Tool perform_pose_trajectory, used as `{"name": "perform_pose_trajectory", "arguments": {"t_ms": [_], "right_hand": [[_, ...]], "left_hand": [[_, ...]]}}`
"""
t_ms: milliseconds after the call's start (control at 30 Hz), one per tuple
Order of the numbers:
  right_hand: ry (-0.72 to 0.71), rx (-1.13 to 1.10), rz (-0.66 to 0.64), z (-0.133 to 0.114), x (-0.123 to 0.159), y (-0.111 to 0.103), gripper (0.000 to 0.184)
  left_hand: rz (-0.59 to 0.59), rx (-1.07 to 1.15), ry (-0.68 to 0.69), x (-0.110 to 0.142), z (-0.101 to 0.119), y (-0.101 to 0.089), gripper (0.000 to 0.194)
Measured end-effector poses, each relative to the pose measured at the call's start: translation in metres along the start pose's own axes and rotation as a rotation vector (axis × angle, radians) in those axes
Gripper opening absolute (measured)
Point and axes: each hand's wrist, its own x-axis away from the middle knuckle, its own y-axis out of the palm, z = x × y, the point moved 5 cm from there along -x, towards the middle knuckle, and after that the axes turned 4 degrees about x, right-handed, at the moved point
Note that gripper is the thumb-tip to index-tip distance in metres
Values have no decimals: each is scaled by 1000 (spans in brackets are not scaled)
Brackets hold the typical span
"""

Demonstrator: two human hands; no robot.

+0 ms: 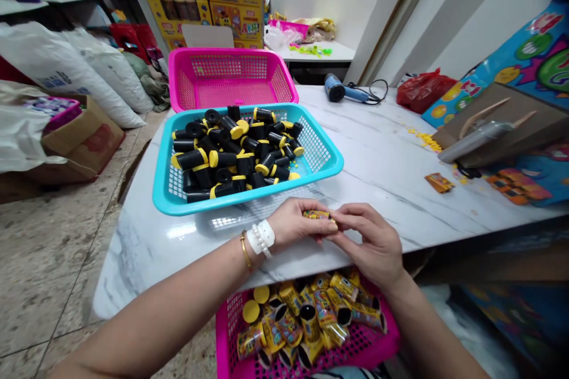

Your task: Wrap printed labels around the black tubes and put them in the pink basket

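Both hands meet at the near edge of the marble table (382,154). My left hand (296,224) and my right hand (371,240) are closed together on a small tube with a yellow printed wrapper (316,215); only its top shows between the fingers. Just beyond them a turquoise basket (329,160) holds several black tubes with yellow caps (235,154). Below the table edge, a pink basket (355,349) holds several wrapped tubes (311,314).
An empty pink basket (231,80) stands behind the turquoise one. A blue heat gun (347,92), a red bag (422,89), a loose label (439,182) and scattered yellow bits lie on the right. Sacks and cardboard boxes line the floor at left.
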Motion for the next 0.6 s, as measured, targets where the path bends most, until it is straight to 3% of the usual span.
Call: {"name": "perform_pose_trajectory", "arguments": {"t_ms": [200,267,333,467,600], "right_hand": [[-38,-21,6,4,-5,3,47],[-68,26,8,3,-8,-1,45],[-59,61,17,4,-9,-4,42],[159,-44,73,13,-2,-2,33],[403,-221,118,22,7,10,25]], "left_hand": [[-78,63,-66,1,5,-4,49],[-70,81,-104,-1,4,-11,46],[-37,63,-55,-3,5,-14,37],[8,-63,172,-1,10,-3,24],[30,-88,242,4,16,7,19]]}}
